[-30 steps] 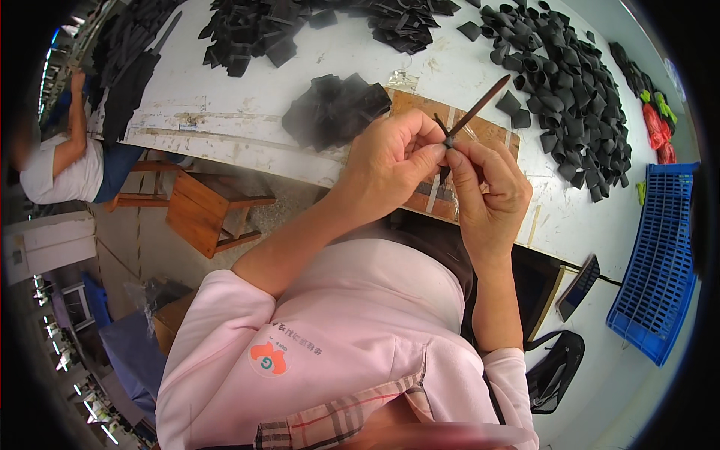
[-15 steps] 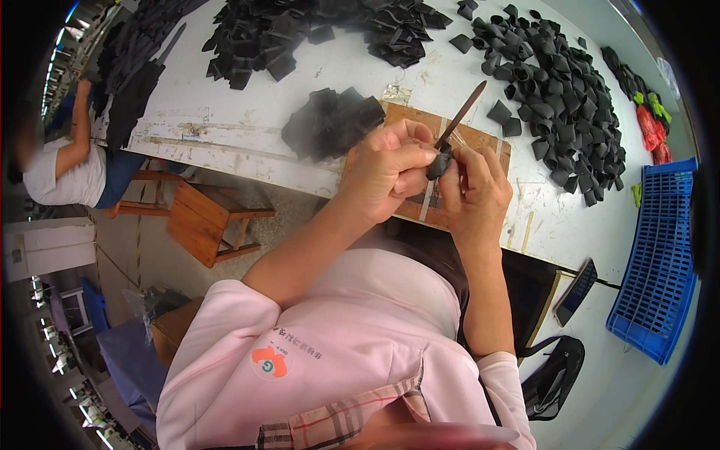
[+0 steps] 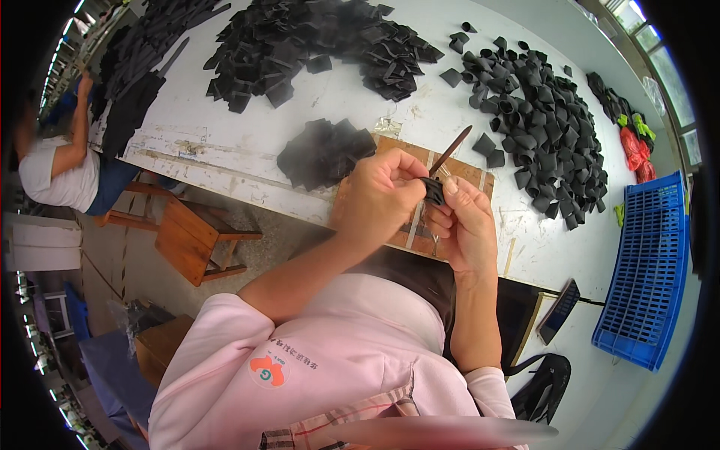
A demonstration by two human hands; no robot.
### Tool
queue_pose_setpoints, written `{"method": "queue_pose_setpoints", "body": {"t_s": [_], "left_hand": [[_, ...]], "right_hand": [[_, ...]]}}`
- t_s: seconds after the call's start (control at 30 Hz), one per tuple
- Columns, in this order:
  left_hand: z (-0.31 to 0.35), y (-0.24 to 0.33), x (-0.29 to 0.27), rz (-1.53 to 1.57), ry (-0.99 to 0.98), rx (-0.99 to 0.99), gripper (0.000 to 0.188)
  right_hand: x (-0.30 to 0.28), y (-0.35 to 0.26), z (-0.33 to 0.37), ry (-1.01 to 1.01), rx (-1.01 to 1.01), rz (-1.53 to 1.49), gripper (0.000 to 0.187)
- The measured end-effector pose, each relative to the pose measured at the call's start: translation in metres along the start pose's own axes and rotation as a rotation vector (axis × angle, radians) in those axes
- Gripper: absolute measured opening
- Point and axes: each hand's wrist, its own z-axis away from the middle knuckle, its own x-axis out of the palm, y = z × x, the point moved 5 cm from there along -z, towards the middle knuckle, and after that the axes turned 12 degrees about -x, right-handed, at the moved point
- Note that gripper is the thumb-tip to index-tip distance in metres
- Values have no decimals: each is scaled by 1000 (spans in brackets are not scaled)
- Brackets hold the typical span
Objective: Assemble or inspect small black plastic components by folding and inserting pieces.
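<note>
Over the near edge of the table, my left hand pinches a small black fabric piece between thumb and fingers. From the other side, the thumb and fingers of my right hand close on the same piece. Just beyond them a dark brown pointed stick slants up to the right. My fingers hide its lower end, so what it rests in cannot be seen. Below lies a brown board with pale strips. Left of the board, several flat black pieces sit in a loose pile.
Flat black pieces heap at the far side; tube-like black pieces spread at the right. A blue plastic crate, a phone and a black bag are at right. Wooden stools and another person are at left.
The view has shifted, so the table sits lower in the picture. My right hand has turned, its thumb now on top, and more of the black piece shows between my hands.
</note>
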Motion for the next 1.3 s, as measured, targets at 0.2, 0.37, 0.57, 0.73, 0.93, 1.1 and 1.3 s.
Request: {"method": "queue_pose_setpoints", "body": {"t_s": [0.2,0.37,0.57,0.73,0.93,1.1,1.3], "left_hand": [[-8,40,16,1063,-972,-365,16],[-30,21,12,1016,-812,-506,13],[-21,26,13,917,-663,-472,8],[-23,17,6,708,-503,-376,7],[-20,44,8,133,-236,207,22],[1,80,14,-285,-153,821,23],[-9,73,10,-112,-179,618,10]], "right_hand": [[40,-62,-25,-156,-302,419,25],[23,-42,-49,-191,-122,263,26],[27,-50,-44,-241,-222,280,25],[17,-30,-46,-233,-154,158,28],[25,-64,-29,-50,-629,1036,28],[29,-74,-10,-1,-865,975,24],[50,-69,-4,-144,-1014,1330,39]]}}
